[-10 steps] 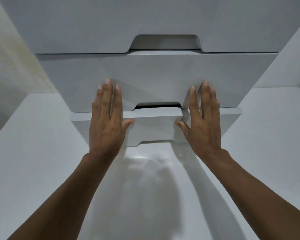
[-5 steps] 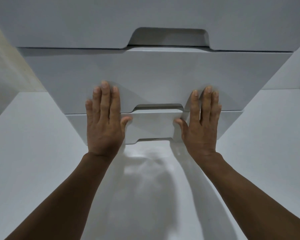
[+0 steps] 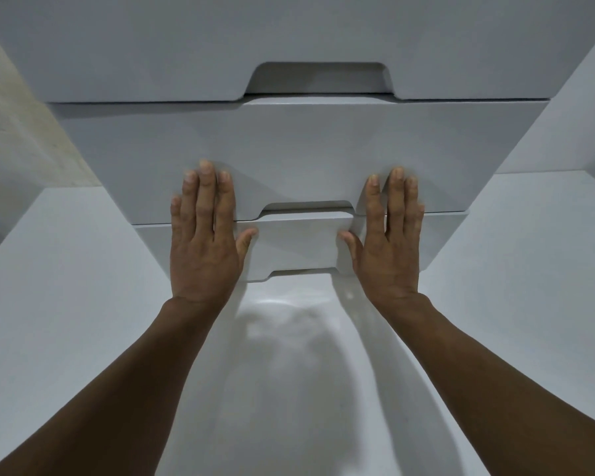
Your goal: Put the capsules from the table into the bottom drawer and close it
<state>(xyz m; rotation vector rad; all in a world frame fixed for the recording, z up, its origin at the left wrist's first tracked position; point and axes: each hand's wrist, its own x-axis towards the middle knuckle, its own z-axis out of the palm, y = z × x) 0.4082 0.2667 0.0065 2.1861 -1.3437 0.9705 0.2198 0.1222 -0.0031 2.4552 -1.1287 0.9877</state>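
- Head view: my left hand (image 3: 205,242) lies flat, palm forward, against the white drawer fronts, left of the middle notch. Its fingers (image 3: 206,197) are stretched out straight and close together, gripping nothing; the thumb points inward toward the notch.
- My right hand (image 3: 385,245) mirrors it on the other side of the notch, also flat, fingers (image 3: 397,197) extended and only slightly spread, holding nothing, thumb turned inward.
- Both palms rest on the bottom drawer (image 3: 299,245), the lowest and narrowest-looking front in this view. My fingertips reach up past its top edge and onto the middle drawer (image 3: 299,156) above it.
- The bottom drawer's front sits nearly level with the middle drawer's front; only a thin dark seam shows between them at the handle cut-out (image 3: 306,206). I cannot tell whether it is pushed fully home.
- The capsules are not visible anywhere; if they are inside the drawer, the front hides them, and I cannot tell.
- Above the middle drawer is the top drawer (image 3: 151,46), with its own recessed cut-out in the lower edge.
- Below my wrists spreads the white table (image 3: 83,304), with a soft shadow between my forearms.
- A pale wall (image 3: 11,132) shows at the left edge, beside the drawer unit.
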